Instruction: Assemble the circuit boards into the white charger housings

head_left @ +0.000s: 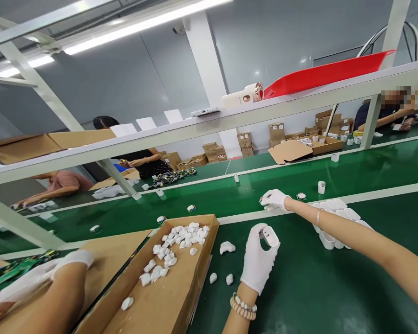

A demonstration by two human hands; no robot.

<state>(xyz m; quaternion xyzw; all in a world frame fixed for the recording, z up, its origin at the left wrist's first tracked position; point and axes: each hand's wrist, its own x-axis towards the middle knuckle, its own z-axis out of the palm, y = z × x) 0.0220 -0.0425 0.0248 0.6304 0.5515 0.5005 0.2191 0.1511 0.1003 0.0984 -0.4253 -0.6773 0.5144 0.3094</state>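
Observation:
My left hand (259,260), in a white glove with bead bracelets at the wrist, is closed around a white plastic housing (271,236) with small slots in its end face. Farther forward, my gloved right hand (275,200) reaches over the green conveyor belt, its fingers pinched together. A small edge shows at those fingertips, too small to name. Close to the right hand on the belt lies a small circuit board with a white pad (301,196). An upright white housing (321,187) stands beyond it. Under my right forearm is a cluster of white housings (341,215).
Left of me, a cardboard tray (174,287) holds many white pads. Several loose white pads (227,247) lie on the green table. A co-worker's gloved arm (69,273) extends at lower left. Overhead runs a shelf (181,131) with a red bin (327,74). Other people sit across the belt.

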